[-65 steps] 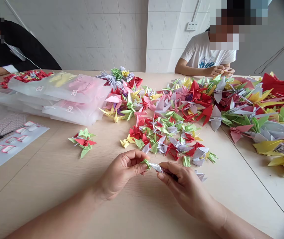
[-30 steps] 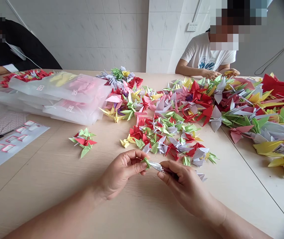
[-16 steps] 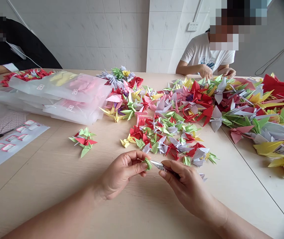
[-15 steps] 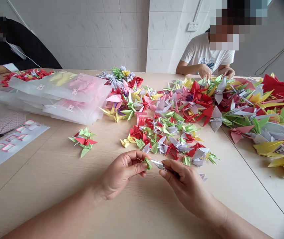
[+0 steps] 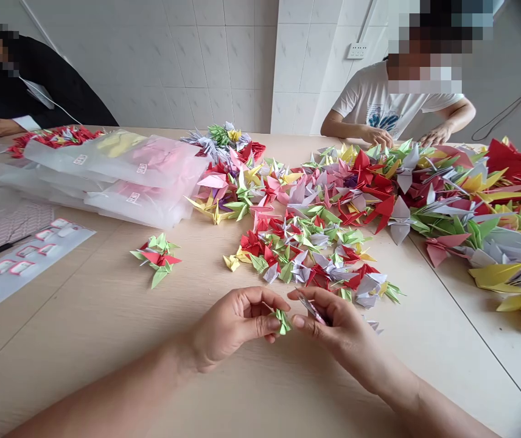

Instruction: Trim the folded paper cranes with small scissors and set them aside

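My left hand (image 5: 233, 325) pinches a small green folded paper crane (image 5: 282, 320) between thumb and fingers, just above the wooden table (image 5: 105, 328). My right hand (image 5: 333, 328) grips a thin metal tool (image 5: 310, 308), apparently tweezers, its fingertips touching the crane from the right. The tool's tip points up and away from the crane. Just beyond my hands lies a heap of small paper cranes (image 5: 315, 255) in red, green, white and yellow.
A little cluster of green and red cranes (image 5: 156, 258) lies apart at the left. Clear plastic bags (image 5: 118, 176) are stacked at the back left, label sheets (image 5: 23, 261) at the far left. Large cranes (image 5: 479, 207) cover the right. Two other people sit across the table.
The metal tool has come off the green crane and now tilts upward in my right hand. Both hands have dropped slightly and drawn together around the crane.
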`<state>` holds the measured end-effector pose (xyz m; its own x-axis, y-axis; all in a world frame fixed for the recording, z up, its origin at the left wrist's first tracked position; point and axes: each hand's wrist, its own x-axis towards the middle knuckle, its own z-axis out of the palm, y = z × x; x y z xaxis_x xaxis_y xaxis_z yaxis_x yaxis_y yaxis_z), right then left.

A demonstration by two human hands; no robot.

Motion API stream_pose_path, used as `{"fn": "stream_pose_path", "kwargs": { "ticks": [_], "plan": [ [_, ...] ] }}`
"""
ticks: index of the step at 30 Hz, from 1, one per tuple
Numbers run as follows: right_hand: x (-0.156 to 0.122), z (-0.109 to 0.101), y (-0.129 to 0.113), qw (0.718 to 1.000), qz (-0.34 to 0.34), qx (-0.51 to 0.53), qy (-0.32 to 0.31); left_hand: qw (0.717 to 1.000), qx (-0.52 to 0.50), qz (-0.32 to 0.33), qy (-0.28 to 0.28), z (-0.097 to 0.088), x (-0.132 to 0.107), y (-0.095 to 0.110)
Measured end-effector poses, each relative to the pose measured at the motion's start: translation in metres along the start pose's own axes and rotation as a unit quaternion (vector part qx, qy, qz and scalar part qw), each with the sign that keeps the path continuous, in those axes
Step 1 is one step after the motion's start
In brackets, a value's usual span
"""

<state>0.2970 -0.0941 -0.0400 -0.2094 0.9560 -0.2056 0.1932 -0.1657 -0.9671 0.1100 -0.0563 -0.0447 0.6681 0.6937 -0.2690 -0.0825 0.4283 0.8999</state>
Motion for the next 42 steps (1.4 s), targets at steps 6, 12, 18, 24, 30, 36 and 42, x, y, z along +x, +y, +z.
{"fn": "stream_pose_path", "kwargs": {
  "ticks": [6,12,18,24,30,36,42],
  "plan": [
    [-0.0003,-0.0005,-0.0026,0.997,0.011,-0.026,-0.073,0.999,0.025,0.012,-0.027,0.0029,-0.0019,0.0030],
    [-0.0008,-0.0016,-0.0025,0.994,0.020,-0.044,-0.096,0.999,0.026,0.001,-0.021,0.0029,-0.0016,0.0024],
    [-0.0021,-0.0030,-0.0007,0.993,0.023,-0.049,-0.101,1.000,0.014,-0.011,-0.019,0.0045,-0.0017,0.0033],
    [-0.0002,-0.0024,0.0025,0.996,0.036,0.001,-0.081,1.000,0.022,0.011,0.003,0.0028,0.0006,0.0022],
    [0.0029,-0.0034,0.0041,0.996,0.047,0.041,-0.059,0.997,-0.023,0.030,0.061,-0.0018,0.0013,-0.0021],
    [0.0033,-0.0031,0.0051,0.997,0.041,0.042,-0.056,0.996,-0.055,0.016,0.069,-0.0029,-0.0009,-0.0014],
    [0.0027,-0.0045,0.0046,0.997,0.036,0.035,-0.057,0.994,-0.088,-0.003,0.071,-0.0039,-0.0002,0.0021]
  ]
}}
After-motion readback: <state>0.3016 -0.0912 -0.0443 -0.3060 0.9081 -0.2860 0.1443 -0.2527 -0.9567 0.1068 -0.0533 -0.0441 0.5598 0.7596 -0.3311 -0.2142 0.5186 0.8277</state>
